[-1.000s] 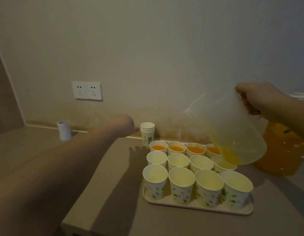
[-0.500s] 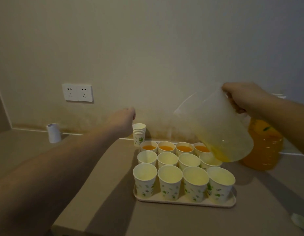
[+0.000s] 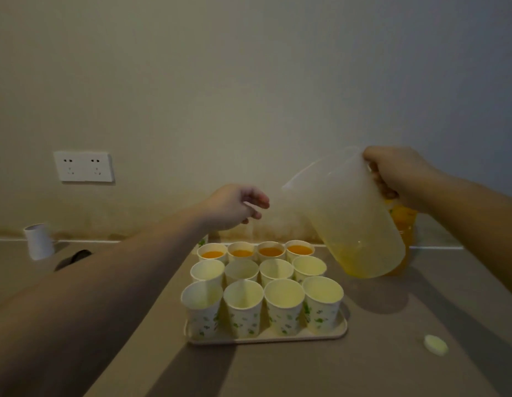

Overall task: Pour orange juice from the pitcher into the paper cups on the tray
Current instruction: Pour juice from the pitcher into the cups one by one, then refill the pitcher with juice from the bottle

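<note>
My right hand (image 3: 398, 176) grips the handle of a translucent pitcher (image 3: 343, 213), held tilted in the air to the right of the tray with a little orange juice at its bottom. A beige tray (image 3: 266, 336) carries several paper cups (image 3: 243, 305) in rows. The back row (image 3: 256, 252) holds orange juice; the two nearer rows look empty. My left hand (image 3: 234, 206) hovers above the back left of the tray, fingers loosely curled, holding nothing.
A large orange juice bottle (image 3: 404, 224) stands behind the pitcher by the wall. A pale bottle cap (image 3: 435, 344) lies on the counter right of the tray. A white roll (image 3: 38, 240) stands far left below a wall socket (image 3: 84, 166).
The view has shifted, so the tray sits lower and more central. The pitcher has swung right, off the cups, and stands more upright. My left hand rose and its fingers loosened.
</note>
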`<control>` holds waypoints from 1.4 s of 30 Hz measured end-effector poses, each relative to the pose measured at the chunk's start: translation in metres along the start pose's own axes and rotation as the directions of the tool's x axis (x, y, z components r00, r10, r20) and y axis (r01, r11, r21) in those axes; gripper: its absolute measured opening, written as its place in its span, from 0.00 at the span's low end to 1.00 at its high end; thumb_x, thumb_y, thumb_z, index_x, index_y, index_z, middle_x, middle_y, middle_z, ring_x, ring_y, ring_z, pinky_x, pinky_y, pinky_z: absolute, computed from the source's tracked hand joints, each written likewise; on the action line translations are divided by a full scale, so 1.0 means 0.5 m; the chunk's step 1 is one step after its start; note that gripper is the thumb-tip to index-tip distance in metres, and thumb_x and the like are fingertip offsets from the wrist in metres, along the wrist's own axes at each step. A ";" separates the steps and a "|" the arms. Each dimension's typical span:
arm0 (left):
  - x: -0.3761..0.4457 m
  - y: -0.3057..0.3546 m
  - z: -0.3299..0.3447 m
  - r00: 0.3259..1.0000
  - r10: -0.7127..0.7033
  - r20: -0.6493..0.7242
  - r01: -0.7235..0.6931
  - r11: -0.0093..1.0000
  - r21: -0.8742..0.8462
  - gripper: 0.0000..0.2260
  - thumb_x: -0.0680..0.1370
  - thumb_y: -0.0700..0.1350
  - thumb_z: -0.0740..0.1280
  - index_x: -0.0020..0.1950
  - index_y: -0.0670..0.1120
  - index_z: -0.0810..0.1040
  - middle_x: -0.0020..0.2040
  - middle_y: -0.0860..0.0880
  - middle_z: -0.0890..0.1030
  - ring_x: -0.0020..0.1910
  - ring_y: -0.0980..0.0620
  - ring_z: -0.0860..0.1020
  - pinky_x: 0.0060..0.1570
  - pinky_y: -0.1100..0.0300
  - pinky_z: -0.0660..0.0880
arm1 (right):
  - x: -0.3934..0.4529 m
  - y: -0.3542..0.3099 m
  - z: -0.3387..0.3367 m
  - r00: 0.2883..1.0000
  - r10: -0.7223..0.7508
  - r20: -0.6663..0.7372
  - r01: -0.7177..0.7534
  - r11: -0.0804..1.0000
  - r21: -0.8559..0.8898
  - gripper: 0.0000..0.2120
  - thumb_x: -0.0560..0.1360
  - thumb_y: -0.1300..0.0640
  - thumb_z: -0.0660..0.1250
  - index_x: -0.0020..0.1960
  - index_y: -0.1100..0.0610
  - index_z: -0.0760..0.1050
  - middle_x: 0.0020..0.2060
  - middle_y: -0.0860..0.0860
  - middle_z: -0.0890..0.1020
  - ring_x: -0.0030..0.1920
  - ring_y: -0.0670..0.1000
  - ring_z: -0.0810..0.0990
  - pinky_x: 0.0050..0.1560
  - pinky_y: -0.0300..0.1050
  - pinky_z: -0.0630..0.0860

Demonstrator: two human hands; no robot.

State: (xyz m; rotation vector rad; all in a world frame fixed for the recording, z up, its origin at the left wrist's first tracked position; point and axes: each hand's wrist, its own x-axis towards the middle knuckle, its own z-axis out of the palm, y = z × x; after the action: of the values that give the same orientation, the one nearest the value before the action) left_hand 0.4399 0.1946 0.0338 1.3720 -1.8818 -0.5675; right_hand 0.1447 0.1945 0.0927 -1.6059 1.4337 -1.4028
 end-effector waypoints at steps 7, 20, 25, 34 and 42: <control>0.041 0.062 0.100 0.987 0.029 0.158 0.036 0.920 -0.391 0.22 0.78 0.31 0.68 0.68 0.50 0.77 0.61 0.52 0.84 0.58 0.50 0.83 0.58 0.52 0.81 | -0.018 0.079 -0.125 0.994 0.105 -0.040 -0.101 0.991 0.090 0.18 0.78 0.52 0.60 0.30 0.50 0.60 0.22 0.48 0.60 0.19 0.48 0.55 0.24 0.38 0.53; 0.134 0.193 0.395 0.958 -0.043 0.283 0.213 0.769 -0.603 0.12 0.85 0.54 0.61 0.58 0.49 0.79 0.54 0.50 0.83 0.49 0.50 0.81 0.49 0.54 0.77 | -0.064 0.275 -0.350 0.943 0.234 -0.239 -0.205 0.969 0.140 0.15 0.75 0.54 0.61 0.32 0.50 0.60 0.24 0.49 0.60 0.23 0.50 0.56 0.28 0.43 0.54; 0.151 0.226 0.477 0.934 -0.049 0.353 0.270 0.744 -0.612 0.16 0.84 0.60 0.59 0.60 0.51 0.79 0.56 0.50 0.83 0.49 0.49 0.81 0.52 0.52 0.75 | -0.071 0.343 -0.399 0.928 0.269 -0.259 -0.211 0.950 0.232 0.17 0.75 0.54 0.61 0.30 0.50 0.59 0.24 0.50 0.59 0.24 0.50 0.55 0.29 0.44 0.53; 0.196 0.240 0.554 0.854 -0.077 0.515 0.454 0.596 -0.663 0.37 0.79 0.73 0.47 0.69 0.49 0.78 0.65 0.47 0.82 0.62 0.44 0.80 0.57 0.46 0.74 | -0.051 0.431 -0.414 0.903 0.298 -0.309 -0.161 0.902 0.401 0.19 0.78 0.59 0.59 0.30 0.51 0.59 0.21 0.48 0.59 0.21 0.49 0.55 0.23 0.41 0.52; 0.227 0.230 0.598 0.842 -0.067 0.536 0.463 0.601 -0.652 0.39 0.78 0.74 0.45 0.65 0.49 0.82 0.62 0.50 0.84 0.65 0.44 0.78 0.66 0.42 0.68 | -0.019 0.466 -0.398 0.895 0.350 -0.276 -0.194 0.863 0.466 0.19 0.80 0.57 0.58 0.30 0.53 0.60 0.21 0.49 0.60 0.20 0.48 0.57 0.22 0.42 0.55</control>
State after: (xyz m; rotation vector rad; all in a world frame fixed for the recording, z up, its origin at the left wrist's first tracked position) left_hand 0.1204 0.1067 -0.0415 0.9610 -1.4180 -1.7740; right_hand -0.1197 0.1855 -0.0616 -0.8603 1.3531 -1.7397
